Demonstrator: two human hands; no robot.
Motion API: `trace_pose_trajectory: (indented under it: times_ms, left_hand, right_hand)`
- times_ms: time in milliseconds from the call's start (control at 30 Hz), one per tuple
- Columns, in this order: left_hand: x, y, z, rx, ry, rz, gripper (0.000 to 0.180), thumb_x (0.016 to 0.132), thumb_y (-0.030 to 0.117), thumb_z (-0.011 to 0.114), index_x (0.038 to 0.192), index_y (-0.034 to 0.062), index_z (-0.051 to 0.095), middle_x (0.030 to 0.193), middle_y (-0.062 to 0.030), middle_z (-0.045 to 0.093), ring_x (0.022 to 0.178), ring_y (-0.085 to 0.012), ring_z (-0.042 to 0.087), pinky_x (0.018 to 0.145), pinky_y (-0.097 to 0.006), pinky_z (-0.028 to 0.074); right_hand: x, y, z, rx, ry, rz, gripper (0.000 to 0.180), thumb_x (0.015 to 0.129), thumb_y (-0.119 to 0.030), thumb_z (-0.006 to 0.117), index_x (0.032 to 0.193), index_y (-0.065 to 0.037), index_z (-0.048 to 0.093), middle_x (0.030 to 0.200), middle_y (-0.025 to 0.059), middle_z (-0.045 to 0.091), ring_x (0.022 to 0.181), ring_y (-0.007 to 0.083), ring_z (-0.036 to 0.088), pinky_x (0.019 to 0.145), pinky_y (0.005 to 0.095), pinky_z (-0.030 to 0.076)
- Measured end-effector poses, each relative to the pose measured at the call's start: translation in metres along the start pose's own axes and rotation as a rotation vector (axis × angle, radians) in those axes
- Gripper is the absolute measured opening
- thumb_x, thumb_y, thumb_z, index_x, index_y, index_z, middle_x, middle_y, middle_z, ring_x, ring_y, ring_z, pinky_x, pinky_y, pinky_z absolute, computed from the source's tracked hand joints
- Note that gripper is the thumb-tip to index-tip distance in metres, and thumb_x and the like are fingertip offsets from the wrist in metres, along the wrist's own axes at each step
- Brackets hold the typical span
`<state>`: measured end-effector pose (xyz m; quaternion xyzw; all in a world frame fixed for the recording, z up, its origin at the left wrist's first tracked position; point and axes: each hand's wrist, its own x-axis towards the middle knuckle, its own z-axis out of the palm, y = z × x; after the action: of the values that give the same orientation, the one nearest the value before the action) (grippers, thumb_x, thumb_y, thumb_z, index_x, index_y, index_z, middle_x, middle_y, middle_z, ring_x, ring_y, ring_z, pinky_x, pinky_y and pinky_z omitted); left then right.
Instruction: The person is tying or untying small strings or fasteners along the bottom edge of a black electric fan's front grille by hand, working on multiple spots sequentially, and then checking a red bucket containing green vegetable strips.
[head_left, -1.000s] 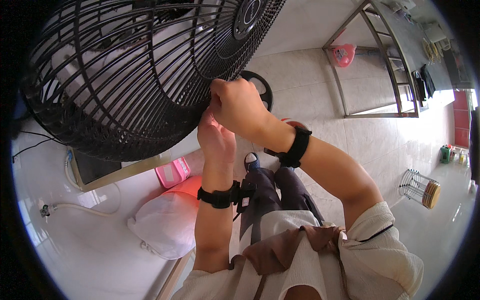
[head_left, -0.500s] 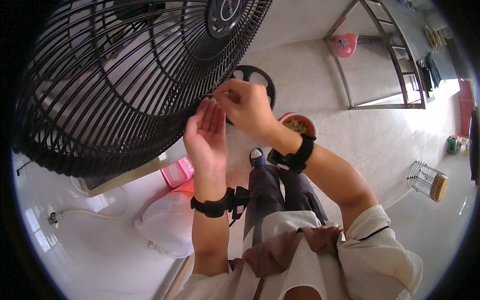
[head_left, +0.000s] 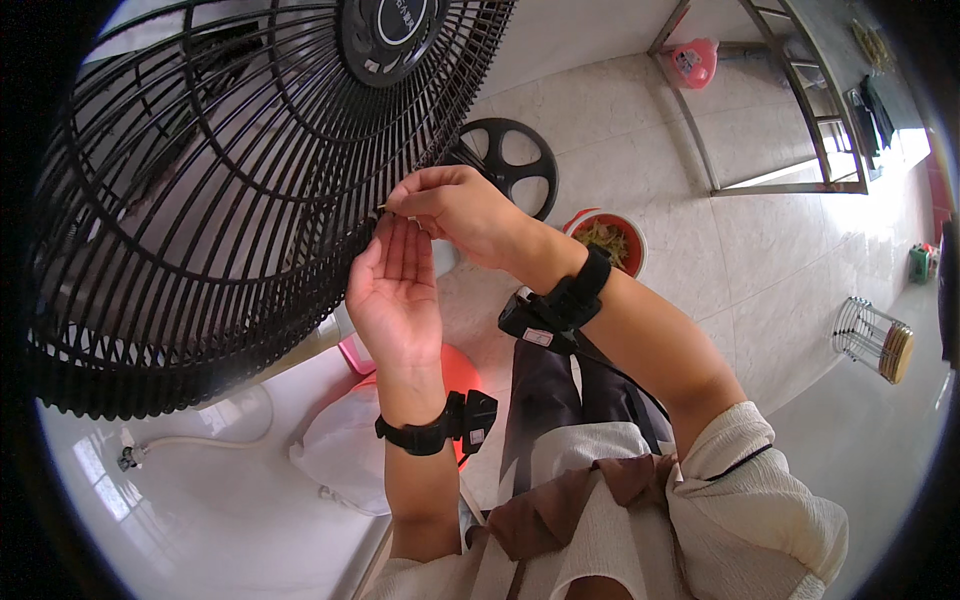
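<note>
A small fastener, likely a screw or clip [head_left: 384, 207], too small to tell apart clearly, sits at the rim of the black wire fan guard [head_left: 230, 190], pinched between the thumb and forefinger of the right hand [head_left: 455, 210], whose other fingers curl in loosely. Just below it the left hand [head_left: 395, 290] lies flat and open, palm up, fingers together and pointing at the guard's edge, holding nothing and cupped under the pinch as if to catch the small part. Judging by this, the work on the guard's rim is midway: the fastener is in the fingers at the rim, whether going in or coming out cannot be told, and the guard is on the fan, its round hub cap [head_left: 392, 30] in place. Further out, a black round fan base [head_left: 512, 165] lies on the tiled floor [head_left: 760, 260], beside a red bowl [head_left: 615, 240] of greenish scraps, with a white cloth bag [head_left: 340, 465] near the person's knees.
</note>
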<state>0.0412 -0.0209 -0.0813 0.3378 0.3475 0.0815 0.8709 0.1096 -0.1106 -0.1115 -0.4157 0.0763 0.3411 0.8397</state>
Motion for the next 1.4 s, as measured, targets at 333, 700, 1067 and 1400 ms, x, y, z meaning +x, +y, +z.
trace_pose_trajectory:
  times_ms: [333,700,1067,1400]
  left_hand:
    - [0.004,0.002,-0.001,-0.038,-0.025,-0.014,0.032,0.082,0.013,0.049,0.107,-0.0081,0.05,0.105,-0.014,0.055,0.103,-0.0208,0.051,0.095,-0.034,0.04]
    - [0.006,-0.001,-0.011,0.0,-0.064,-0.009,0.026,0.082,0.017,0.05,0.101,-0.0015,0.054,0.104,-0.0086,0.056,0.099,-0.0167,0.052,0.085,-0.029,0.04]
    - [0.003,-0.001,-0.003,0.014,-0.029,0.016,0.03,0.083,0.014,0.047,0.105,-0.0051,0.053,0.105,-0.0124,0.057,0.099,-0.019,0.054,0.092,-0.031,0.04]
    - [0.005,-0.003,-0.002,0.057,0.017,0.033,0.029,0.082,0.014,0.048,0.104,-0.005,0.054,0.108,-0.012,0.055,0.101,-0.0185,0.051,0.09,-0.03,0.04]
  right_hand:
    - [-0.013,0.01,-0.003,-0.395,0.204,-0.417,0.008,0.077,-0.008,0.06,0.079,0.0,0.059,0.066,-0.0013,0.054,0.06,0.0053,0.047,0.054,0.0228,0.04]
    - [-0.01,-0.003,0.016,-1.119,0.181,-1.249,0.009,0.064,-0.001,0.059,0.069,-0.002,0.052,0.058,0.0093,0.051,0.052,0.0257,0.05,0.046,0.034,0.043]
    - [-0.013,0.011,0.012,-0.544,0.314,-0.717,0.011,0.074,-0.007,0.058,0.079,0.002,0.06,0.064,0.0109,0.061,0.057,0.0125,0.059,0.053,0.0257,0.046]
    - [-0.006,-0.003,0.007,-0.791,0.166,-0.682,0.009,0.071,-0.006,0.057,0.073,0.002,0.057,0.063,0.0125,0.057,0.056,0.02,0.055,0.053,0.0299,0.044]
